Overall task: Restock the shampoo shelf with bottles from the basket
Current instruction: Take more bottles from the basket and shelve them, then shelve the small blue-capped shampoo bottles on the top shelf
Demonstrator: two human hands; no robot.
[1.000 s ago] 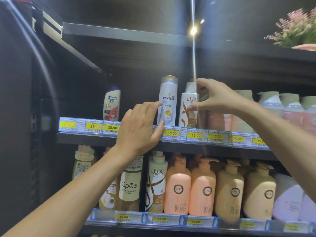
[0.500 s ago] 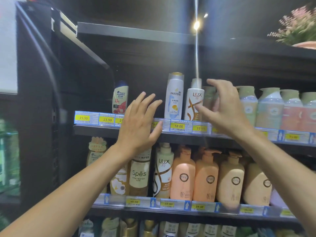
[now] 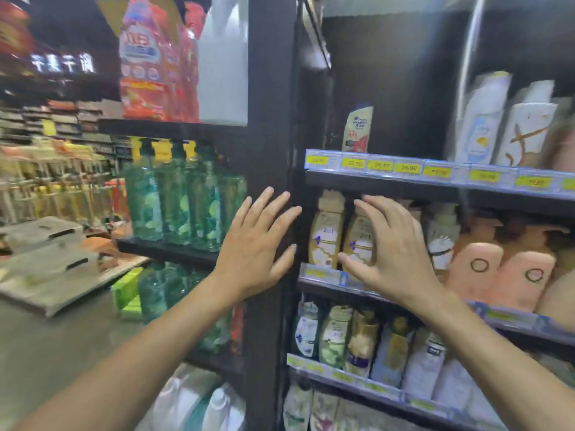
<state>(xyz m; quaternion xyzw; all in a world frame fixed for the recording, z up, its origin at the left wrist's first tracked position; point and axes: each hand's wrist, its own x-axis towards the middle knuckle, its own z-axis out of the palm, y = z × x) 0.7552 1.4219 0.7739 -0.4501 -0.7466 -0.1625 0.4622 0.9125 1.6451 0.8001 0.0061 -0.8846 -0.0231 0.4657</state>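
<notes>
The shampoo shelf (image 3: 404,181) with yellow price tags runs across the right half of the blurred view. On it stand a lone white and red bottle (image 3: 357,129) at the left, a white Pantene bottle (image 3: 480,119) and a white Lux bottle (image 3: 525,129) at the right. My left hand (image 3: 258,244) is open with spread fingers in front of the black upright post (image 3: 270,150). My right hand (image 3: 395,247) is open and empty, in front of beige bottles (image 3: 326,234) on the shelf below. No basket is in view.
Peach pump bottles (image 3: 473,269) fill the lower shelf at the right. Green bottles (image 3: 174,200) stand on the neighbouring shelving at the left, red refill packs (image 3: 149,57) above them. Grey flat boxes (image 3: 46,265) lie at the far left. Lower shelves hold several more bottles (image 3: 361,340).
The view has swung left and down. Both hands have dropped from the upper shelf to the level of the shelf below, still empty. My right hand has left the Lux bottle.
</notes>
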